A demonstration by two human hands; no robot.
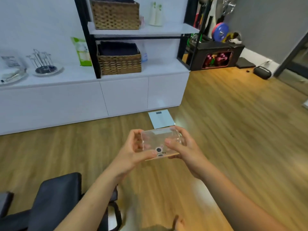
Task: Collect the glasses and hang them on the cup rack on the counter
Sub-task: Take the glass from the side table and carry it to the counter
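Observation:
A clear glass [159, 141] with a small black-and-pink print lies sideways between both hands, held above the wooden floor. My left hand [135, 150] grips its left end and my right hand [180, 146] grips its right end, thumb across the front. The metal cup rack [43, 63] with thin prongs stands on a round tray on the white counter [66, 77] at the far left, well away from the hands. No glass hangs on its visible prongs.
Two wicker baskets [119, 61] sit on black-framed shelves behind the counter, beside a green packet [81, 51]. A white bathroom scale [160, 120] lies on the floor near the cabinet. A black chair [55, 200] stands at lower left. Gym weights [216, 52] fill the far corner.

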